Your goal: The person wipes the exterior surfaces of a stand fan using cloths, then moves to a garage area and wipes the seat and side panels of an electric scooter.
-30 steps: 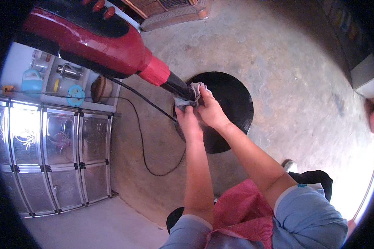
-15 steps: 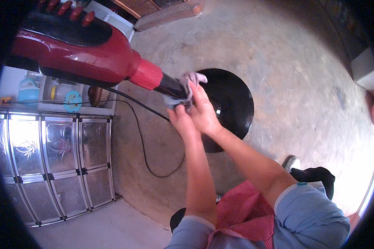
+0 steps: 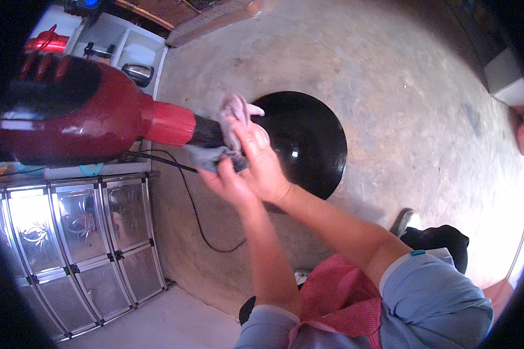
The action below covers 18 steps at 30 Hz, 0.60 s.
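Concrete floor [image 3: 425, 134] | black round base [image 3: 308, 145] | hands [image 3: 247, 168] grasping cloth [image 3: 233, 116] round pole

Bare concrete floor [image 3: 402, 104], grey-brown, mottled and scuffed, filling most of the view. Round black base [image 3: 308, 145] flat on it near the middle, glossy, with a small glint of light. Black cord [image 3: 201, 224] trailing across the floor in a loop, just left of the base. Low cabinet [image 3: 81, 238] with patterned glass doors in metal frames standing on the floor at the left. White shelf unit [image 3: 128, 49] further back at the upper left, with a metal kettle [image 3: 137, 72] in one compartment. Long pale plank [image 3: 209, 20] on the floor at the top edge. Paler strip of floor [image 3: 174, 320] at the bottom.
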Each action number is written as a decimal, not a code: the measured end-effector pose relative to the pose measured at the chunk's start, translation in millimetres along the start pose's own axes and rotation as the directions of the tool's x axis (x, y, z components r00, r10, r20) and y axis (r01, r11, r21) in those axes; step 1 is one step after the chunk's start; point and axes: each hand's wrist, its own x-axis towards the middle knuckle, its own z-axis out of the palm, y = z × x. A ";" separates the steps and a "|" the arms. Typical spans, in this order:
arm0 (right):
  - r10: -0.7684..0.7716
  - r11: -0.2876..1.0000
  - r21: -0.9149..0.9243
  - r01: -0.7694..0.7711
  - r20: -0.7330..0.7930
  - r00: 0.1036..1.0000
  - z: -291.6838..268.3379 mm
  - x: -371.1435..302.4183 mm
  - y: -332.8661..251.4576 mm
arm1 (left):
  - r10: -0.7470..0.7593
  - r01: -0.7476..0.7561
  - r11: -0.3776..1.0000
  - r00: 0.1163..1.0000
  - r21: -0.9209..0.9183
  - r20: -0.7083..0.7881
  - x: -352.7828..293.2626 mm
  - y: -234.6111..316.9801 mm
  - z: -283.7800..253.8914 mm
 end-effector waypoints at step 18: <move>0.518 0.569 -0.822 -0.030 0.330 0.789 -4.4 -82.4 146.0 | -0.053 -0.286 0.640 0.910 0.714 0.412 -42.7 -221.7 -45.3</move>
